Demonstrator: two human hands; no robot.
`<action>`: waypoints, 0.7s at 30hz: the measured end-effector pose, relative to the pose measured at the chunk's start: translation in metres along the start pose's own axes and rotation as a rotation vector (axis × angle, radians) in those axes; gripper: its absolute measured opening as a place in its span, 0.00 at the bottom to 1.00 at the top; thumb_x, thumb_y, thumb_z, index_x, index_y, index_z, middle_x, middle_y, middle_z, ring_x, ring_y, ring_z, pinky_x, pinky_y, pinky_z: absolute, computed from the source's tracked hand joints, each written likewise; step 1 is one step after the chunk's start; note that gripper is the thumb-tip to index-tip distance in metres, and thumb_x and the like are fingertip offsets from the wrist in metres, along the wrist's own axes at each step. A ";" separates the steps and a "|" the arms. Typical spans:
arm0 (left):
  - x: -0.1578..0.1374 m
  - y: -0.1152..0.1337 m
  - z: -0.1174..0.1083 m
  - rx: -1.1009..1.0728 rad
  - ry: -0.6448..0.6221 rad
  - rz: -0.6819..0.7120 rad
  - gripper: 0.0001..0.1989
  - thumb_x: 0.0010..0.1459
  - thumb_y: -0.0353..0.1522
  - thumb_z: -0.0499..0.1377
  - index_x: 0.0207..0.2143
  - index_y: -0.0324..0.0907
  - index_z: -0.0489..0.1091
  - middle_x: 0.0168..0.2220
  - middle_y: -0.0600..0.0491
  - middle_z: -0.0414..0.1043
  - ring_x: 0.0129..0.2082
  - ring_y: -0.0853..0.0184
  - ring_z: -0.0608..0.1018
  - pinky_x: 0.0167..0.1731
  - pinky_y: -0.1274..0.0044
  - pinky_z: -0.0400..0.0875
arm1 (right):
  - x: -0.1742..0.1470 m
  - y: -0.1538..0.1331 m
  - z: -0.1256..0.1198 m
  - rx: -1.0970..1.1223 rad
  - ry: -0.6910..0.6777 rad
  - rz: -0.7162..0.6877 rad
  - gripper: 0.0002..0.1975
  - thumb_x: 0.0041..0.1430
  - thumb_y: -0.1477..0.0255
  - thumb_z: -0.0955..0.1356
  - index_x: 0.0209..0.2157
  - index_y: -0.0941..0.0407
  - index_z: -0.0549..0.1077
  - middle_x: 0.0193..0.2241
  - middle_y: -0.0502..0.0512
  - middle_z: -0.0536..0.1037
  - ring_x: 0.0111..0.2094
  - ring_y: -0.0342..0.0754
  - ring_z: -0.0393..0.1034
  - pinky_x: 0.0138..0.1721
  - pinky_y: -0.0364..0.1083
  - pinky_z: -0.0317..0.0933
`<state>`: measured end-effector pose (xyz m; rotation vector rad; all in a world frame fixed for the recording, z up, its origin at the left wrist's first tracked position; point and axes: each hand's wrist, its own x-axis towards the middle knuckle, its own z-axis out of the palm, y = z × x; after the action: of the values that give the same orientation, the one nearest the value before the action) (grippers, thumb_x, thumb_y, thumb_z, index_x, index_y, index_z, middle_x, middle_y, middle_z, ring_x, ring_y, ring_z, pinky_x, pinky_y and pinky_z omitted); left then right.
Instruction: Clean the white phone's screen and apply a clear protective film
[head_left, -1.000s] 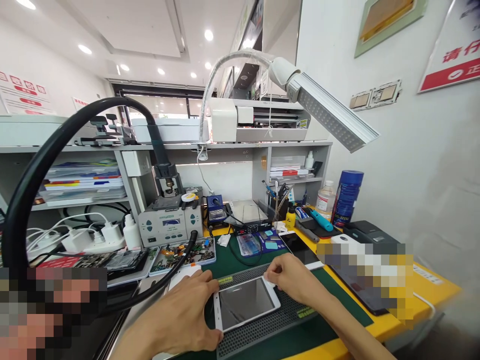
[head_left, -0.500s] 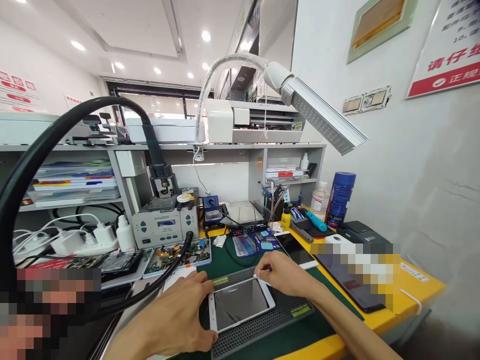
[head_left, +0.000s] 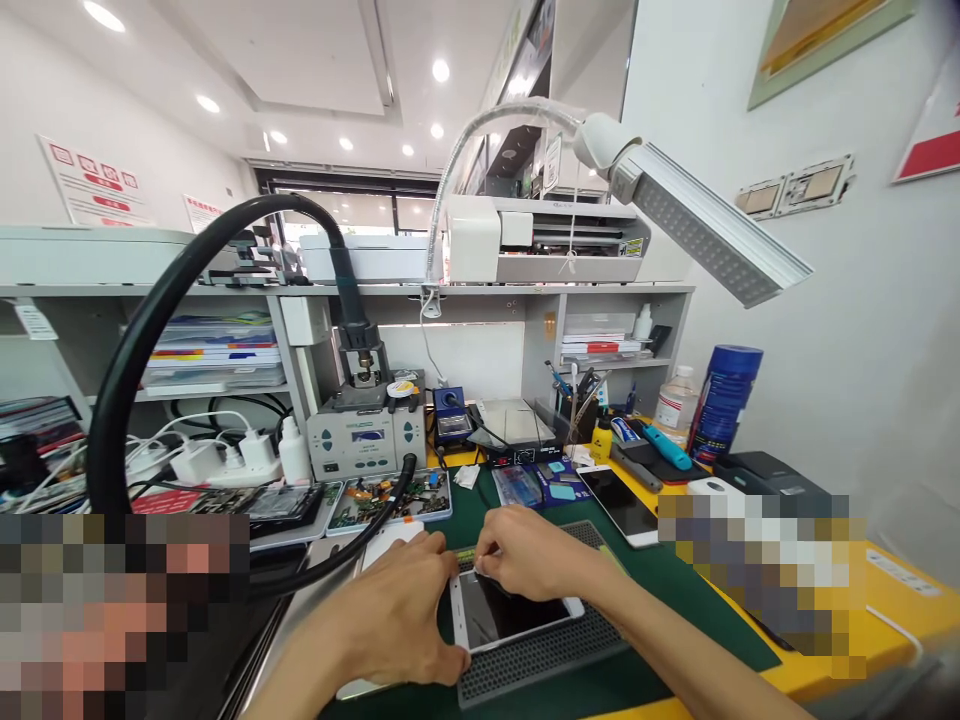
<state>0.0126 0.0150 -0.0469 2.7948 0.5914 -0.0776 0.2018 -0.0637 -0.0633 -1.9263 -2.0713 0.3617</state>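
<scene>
A white-framed smartphone (head_left: 514, 612) lies screen up on a grey perforated pad (head_left: 536, 660). My left hand (head_left: 397, 605) grips the phone's left end, with the thumb at the near corner and fingers by the far corner. Over the phone's far edge, toward its left part, is my right hand (head_left: 525, 550). Its thumb and fingers are pinched together, and whatever they hold is hidden. The pad rests on a dark green mat (head_left: 667, 610).
A black hose (head_left: 112, 400) arches up at the left from a grey rework station (head_left: 367, 440). Behind the hands stand a tray of small circuit parts (head_left: 390, 500) and a flat heating plate (head_left: 514, 425). Another white phone (head_left: 619, 505) lies right of the pad. A lamp (head_left: 712, 225) hangs above.
My right hand has moved left along the phone's far edge, from near its right end toward its left part. My left hand stays at the phone's left end. The view has shifted left.
</scene>
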 end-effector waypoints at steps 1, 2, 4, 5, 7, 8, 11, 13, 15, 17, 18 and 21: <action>0.000 0.000 0.000 0.002 0.003 0.006 0.23 0.42 0.46 0.64 0.39 0.44 0.72 0.42 0.47 0.70 0.42 0.53 0.75 0.42 0.69 0.69 | 0.002 -0.004 0.002 -0.013 0.005 -0.007 0.11 0.51 0.81 0.66 0.21 0.56 0.79 0.26 0.57 0.80 0.30 0.47 0.69 0.27 0.43 0.51; -0.001 0.000 0.000 0.005 0.007 0.013 0.21 0.42 0.46 0.64 0.37 0.44 0.72 0.41 0.48 0.69 0.41 0.54 0.75 0.40 0.69 0.69 | 0.004 -0.007 0.003 -0.025 0.012 -0.013 0.11 0.52 0.80 0.66 0.23 0.56 0.79 0.27 0.57 0.80 0.31 0.48 0.70 0.28 0.43 0.51; -0.001 -0.001 0.001 0.010 0.014 0.022 0.20 0.42 0.46 0.64 0.35 0.44 0.71 0.39 0.49 0.69 0.38 0.55 0.74 0.37 0.69 0.69 | 0.007 -0.013 0.006 -0.046 0.024 -0.023 0.09 0.54 0.78 0.67 0.26 0.56 0.80 0.29 0.58 0.80 0.33 0.50 0.71 0.30 0.43 0.53; -0.001 -0.002 0.001 0.014 0.017 0.026 0.20 0.42 0.46 0.64 0.34 0.44 0.70 0.38 0.50 0.69 0.38 0.56 0.74 0.36 0.69 0.69 | 0.007 -0.014 0.007 -0.056 0.030 -0.028 0.09 0.55 0.77 0.67 0.26 0.56 0.80 0.30 0.58 0.80 0.34 0.51 0.71 0.31 0.43 0.53; 0.000 -0.003 0.002 0.021 0.018 0.033 0.19 0.42 0.47 0.64 0.33 0.45 0.69 0.37 0.50 0.68 0.37 0.56 0.73 0.34 0.69 0.68 | 0.007 -0.017 0.008 -0.074 0.041 -0.038 0.10 0.56 0.76 0.66 0.27 0.57 0.80 0.30 0.59 0.80 0.35 0.52 0.72 0.31 0.44 0.54; 0.000 -0.004 0.002 0.022 0.020 0.034 0.19 0.41 0.47 0.64 0.32 0.45 0.68 0.37 0.51 0.68 0.36 0.57 0.72 0.33 0.69 0.67 | 0.007 -0.017 0.009 -0.080 0.046 -0.042 0.10 0.57 0.75 0.66 0.27 0.57 0.80 0.30 0.60 0.80 0.35 0.52 0.72 0.32 0.44 0.54; 0.001 -0.005 0.003 0.013 0.031 0.042 0.19 0.41 0.47 0.64 0.30 0.45 0.66 0.36 0.52 0.68 0.34 0.58 0.72 0.31 0.70 0.65 | 0.005 -0.018 0.010 -0.091 0.061 -0.043 0.12 0.60 0.74 0.65 0.27 0.58 0.79 0.31 0.60 0.80 0.36 0.52 0.72 0.32 0.44 0.54; 0.001 -0.006 0.003 0.006 0.039 0.045 0.19 0.41 0.47 0.64 0.30 0.45 0.66 0.36 0.52 0.67 0.34 0.59 0.72 0.30 0.71 0.64 | 0.003 -0.019 0.010 -0.090 0.070 -0.036 0.13 0.61 0.74 0.65 0.27 0.58 0.79 0.31 0.60 0.79 0.36 0.52 0.72 0.33 0.44 0.55; 0.001 -0.006 0.003 0.001 0.044 0.052 0.19 0.41 0.47 0.64 0.30 0.45 0.66 0.35 0.52 0.67 0.34 0.59 0.71 0.30 0.72 0.63 | 0.001 -0.019 0.010 -0.082 0.079 -0.030 0.13 0.62 0.74 0.65 0.27 0.58 0.79 0.31 0.60 0.79 0.37 0.52 0.72 0.33 0.44 0.55; 0.001 -0.005 0.004 -0.001 0.054 0.056 0.19 0.41 0.47 0.64 0.31 0.45 0.67 0.36 0.52 0.67 0.34 0.59 0.71 0.30 0.72 0.63 | -0.001 -0.018 0.008 -0.065 0.085 -0.025 0.12 0.62 0.74 0.65 0.29 0.58 0.80 0.32 0.60 0.79 0.37 0.52 0.72 0.33 0.44 0.55; 0.001 -0.005 0.004 0.000 0.061 0.057 0.20 0.41 0.48 0.64 0.31 0.45 0.67 0.36 0.52 0.67 0.34 0.59 0.71 0.30 0.72 0.63 | -0.002 -0.016 0.008 -0.054 0.087 -0.022 0.12 0.62 0.73 0.65 0.29 0.58 0.80 0.33 0.60 0.80 0.36 0.52 0.72 0.33 0.44 0.55; 0.001 -0.006 0.006 0.004 0.067 0.057 0.20 0.42 0.49 0.64 0.32 0.45 0.68 0.36 0.52 0.67 0.34 0.59 0.71 0.29 0.72 0.62 | -0.007 -0.008 0.005 -0.016 0.091 -0.010 0.13 0.62 0.73 0.65 0.28 0.57 0.81 0.32 0.58 0.80 0.35 0.51 0.72 0.32 0.43 0.55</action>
<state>0.0117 0.0189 -0.0540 2.8250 0.5276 0.0259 0.1929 -0.0712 -0.0650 -1.9036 -2.0314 0.2508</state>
